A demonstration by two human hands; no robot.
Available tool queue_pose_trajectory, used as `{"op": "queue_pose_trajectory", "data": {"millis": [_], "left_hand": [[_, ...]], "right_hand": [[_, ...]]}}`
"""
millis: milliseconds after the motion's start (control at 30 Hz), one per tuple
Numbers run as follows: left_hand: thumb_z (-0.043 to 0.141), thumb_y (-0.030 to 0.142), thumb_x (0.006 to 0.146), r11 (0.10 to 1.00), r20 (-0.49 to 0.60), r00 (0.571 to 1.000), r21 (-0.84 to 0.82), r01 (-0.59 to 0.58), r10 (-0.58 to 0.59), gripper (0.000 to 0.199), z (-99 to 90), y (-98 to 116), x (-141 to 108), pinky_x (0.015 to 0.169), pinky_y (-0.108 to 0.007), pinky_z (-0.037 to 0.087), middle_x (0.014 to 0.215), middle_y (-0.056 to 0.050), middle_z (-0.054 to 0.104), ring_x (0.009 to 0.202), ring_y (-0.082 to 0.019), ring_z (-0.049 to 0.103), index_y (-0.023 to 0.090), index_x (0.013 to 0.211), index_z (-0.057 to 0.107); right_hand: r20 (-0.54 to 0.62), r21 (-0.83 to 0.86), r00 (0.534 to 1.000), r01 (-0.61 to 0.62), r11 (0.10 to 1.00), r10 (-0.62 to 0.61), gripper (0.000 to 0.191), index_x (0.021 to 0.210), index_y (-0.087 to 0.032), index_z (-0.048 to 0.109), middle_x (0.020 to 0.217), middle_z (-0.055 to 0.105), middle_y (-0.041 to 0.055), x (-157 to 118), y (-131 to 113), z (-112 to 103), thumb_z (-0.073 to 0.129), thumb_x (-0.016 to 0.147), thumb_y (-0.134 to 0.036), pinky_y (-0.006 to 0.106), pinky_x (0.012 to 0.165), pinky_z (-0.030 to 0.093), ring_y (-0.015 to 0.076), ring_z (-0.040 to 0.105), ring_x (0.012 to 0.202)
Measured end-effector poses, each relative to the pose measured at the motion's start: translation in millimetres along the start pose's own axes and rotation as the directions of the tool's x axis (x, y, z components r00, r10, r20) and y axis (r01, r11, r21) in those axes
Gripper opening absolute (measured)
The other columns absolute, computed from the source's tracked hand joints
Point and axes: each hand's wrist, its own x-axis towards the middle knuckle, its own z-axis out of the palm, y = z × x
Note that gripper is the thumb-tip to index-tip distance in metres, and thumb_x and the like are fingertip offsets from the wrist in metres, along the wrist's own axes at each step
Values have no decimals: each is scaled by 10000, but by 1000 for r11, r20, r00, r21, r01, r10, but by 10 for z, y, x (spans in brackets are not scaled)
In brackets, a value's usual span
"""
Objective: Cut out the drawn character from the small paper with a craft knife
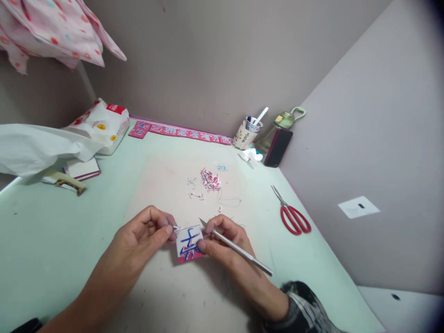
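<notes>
A small white and pink card point(189, 243) with blue character strokes is held above the pale mat point(152, 185). My right hand point(231, 245) pinches its right edge, and a silver craft knife point(243, 253) lies across the same fingers, its blade pointing up and left. At the card's upper left corner, my left hand point(149, 236) has thumb and fingers pinched together on a small white sliver point(176, 227). Beyond the hands, a pile of red and white paper scraps point(210, 180) rests on the mat.
Red-handled scissors point(294, 218) lie at the right. Behind stand a pen cup point(244, 134), a green-lidded bottle point(270, 134) and a dark phone point(278, 148). Pink character cards point(183, 133) line the back edge. A tissue pack point(107, 127) and a cutter point(64, 181) are left.
</notes>
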Motion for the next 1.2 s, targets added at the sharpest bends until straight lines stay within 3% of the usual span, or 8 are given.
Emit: {"op": "queue_pose_trajectory", "data": {"millis": [100,267,400,467,567,833,1200], "left_hand": [[651,469,891,999,-33,999,40,6,-4,245,-11,-27,3,712,-291,516,818,18,630,787,-185,635,248,847,555],[646,520,870,957,-60,997,288,-28,48,303,20,-101,-13,941,-420,479,1106,-25,659,1107,-287,627,285,1051,586],[744,408,790,894,72,977,393,-213,201,436,114,-221,-42,992,-442,473,1233,-32,634,1189,-304,594,305,1177,573],[713,332,828,829,134,941,446,-338,311,402,145,-281,-49,998,-441,470,1233,-28,632,1191,-289,588,314,1201,564],[655,297,899,750,183,900,501,-432,396,323,150,-316,-47,983,-435,472,1205,-37,638,1161,-278,592,310,1206,554],[664,300,923,714,229,881,519,-470,414,346,121,-248,-28,965,-424,485,1195,-40,650,1140,-280,605,318,1253,560],[663,257,920,729,258,880,492,-475,399,403,114,-276,-38,993,-429,482,1221,-17,644,1171,-276,585,374,1297,580]], "right_hand": [[-2,-3,1000,-2,1000,2,279,843,-205,631,753,666,-35,-2,4,-12,882,726,-238,244,653,433,112,589,681],[-11,-7,1000,-1,1000,1,270,853,-208,635,790,682,-23,-42,-20,-13,876,737,-246,261,694,443,126,610,724],[-37,-11,999,-9,1000,9,270,864,-209,637,785,669,-25,-63,-46,-10,874,745,-260,266,697,439,128,606,722],[-37,-12,999,-13,1000,13,282,859,-208,632,779,660,-26,-59,-48,-12,880,737,-267,269,701,440,129,604,720],[-31,-27,1000,-6,1000,5,286,848,-209,629,773,644,-31,-49,-44,-16,884,732,-271,266,692,434,124,586,708],[-37,-75,996,74,994,-76,236,895,-213,650,836,667,-2,-34,-27,-69,818,831,-366,296,741,463,149,603,769],[-49,-66,996,68,995,-71,231,918,-216,650,872,670,2,-35,-35,-85,827,816,-325,296,750,462,159,610,801]]}}
